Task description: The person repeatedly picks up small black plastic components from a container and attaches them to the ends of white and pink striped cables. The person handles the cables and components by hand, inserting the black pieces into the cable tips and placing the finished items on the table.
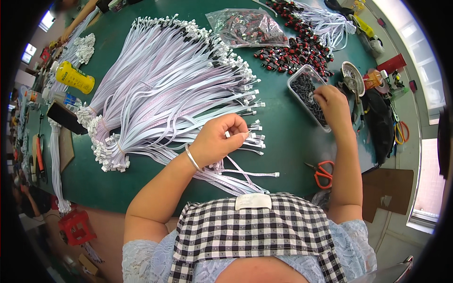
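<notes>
My left hand (220,138), with a bangle on its wrist, is closed in a pinch on a ribbon cable (227,134), whose small white end shows between thumb and fingers. Under and beyond it fans a large bundle of white and pale pink ribbon cables (155,89), with white connectors at both ends. My right hand (332,103) reaches into a clear plastic tub (293,89) of small black pieces (304,89). Its thumb and fingertips are pressed together over them; whatever they hold is too small to make out.
Orange-handled scissors (323,175) lie near the table's front edge. Red and black parts (302,54) are heaped beside a clear bag (247,29). A metal bowl (353,78) stands at right, a yellow bottle (75,77) at left. Another person's arm (81,19) shows at far left.
</notes>
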A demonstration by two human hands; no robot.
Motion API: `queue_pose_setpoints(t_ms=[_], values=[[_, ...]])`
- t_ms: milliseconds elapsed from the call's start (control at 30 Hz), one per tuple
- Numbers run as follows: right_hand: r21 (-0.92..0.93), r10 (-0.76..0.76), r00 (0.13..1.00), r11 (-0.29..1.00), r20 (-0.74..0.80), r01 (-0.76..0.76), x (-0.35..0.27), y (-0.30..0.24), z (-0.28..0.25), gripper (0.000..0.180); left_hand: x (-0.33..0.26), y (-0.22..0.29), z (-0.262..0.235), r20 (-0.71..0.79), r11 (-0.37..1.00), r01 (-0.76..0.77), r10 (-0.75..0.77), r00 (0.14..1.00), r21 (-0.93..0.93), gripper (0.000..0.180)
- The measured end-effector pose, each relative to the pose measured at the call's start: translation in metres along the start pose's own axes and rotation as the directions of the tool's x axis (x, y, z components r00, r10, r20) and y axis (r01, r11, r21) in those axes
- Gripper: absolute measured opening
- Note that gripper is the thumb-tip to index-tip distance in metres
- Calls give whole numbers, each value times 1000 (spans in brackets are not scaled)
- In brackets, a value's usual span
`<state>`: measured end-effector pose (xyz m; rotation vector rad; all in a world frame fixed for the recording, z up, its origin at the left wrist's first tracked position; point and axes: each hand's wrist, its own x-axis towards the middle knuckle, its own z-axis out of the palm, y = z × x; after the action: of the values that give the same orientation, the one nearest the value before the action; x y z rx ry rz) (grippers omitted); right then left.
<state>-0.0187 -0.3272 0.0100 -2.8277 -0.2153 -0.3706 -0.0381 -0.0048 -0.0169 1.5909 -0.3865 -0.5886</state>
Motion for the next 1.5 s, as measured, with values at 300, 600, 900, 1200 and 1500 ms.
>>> queue_pose_setpoints(t_ms=[300, 600, 900, 1200, 1500], values=[[-122, -555, 695, 735, 457, 667, -47, -61, 0, 7, 0, -1, 0, -16, 999, 29, -29, 999, -34, 9], [94, -502, 823, 863, 267, 496, -54, -64, 10, 9, -1, 0, 1, -30, 1000, 10, -9, 1000, 15, 10], [154, -291, 913, 954, 285, 256, -36, -42, 16, 12, 0, -3, 0, -73, 999, -29, 30, 997, 21, 9], [838, 86, 882, 283, 463, -467, -39, -109, 19, 11, 0, -2, 2, -77, 999, -45, 46, 996, 8, 9], [817, 58, 864, 299, 500, -493, -37, -121, 29, 10, 0, -2, 2, -78, 999, -34, 34, 996, 8, 7]])
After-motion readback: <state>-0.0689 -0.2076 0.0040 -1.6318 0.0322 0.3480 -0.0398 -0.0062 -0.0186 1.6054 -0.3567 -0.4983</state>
